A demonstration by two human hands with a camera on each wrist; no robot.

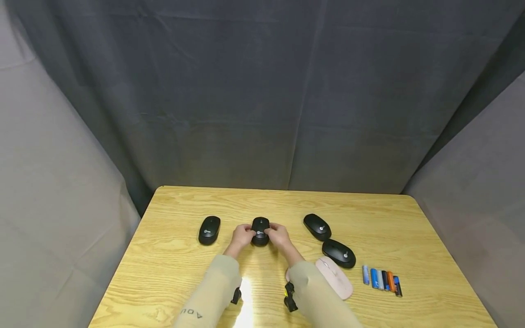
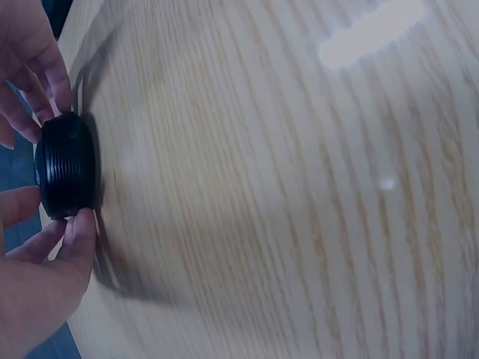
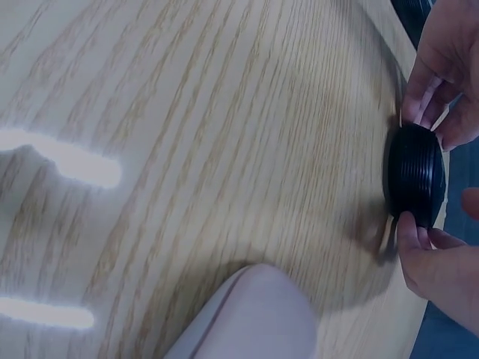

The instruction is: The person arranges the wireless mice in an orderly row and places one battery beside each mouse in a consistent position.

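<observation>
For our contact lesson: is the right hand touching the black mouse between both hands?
Touching: the right wrist view shows the right hand with fingertips against the side of the black mouse.

The head camera faces forward-down from farther off; low, close wrist views share one black mouse (image 2: 70, 166).

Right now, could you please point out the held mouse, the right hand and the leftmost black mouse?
Held mouse (image 1: 260, 231): head view, middle of its top.
Right hand (image 1: 279, 235): head view, back of the hand.
Leftmost black mouse (image 1: 209, 229): head view, middle of its top.
</observation>
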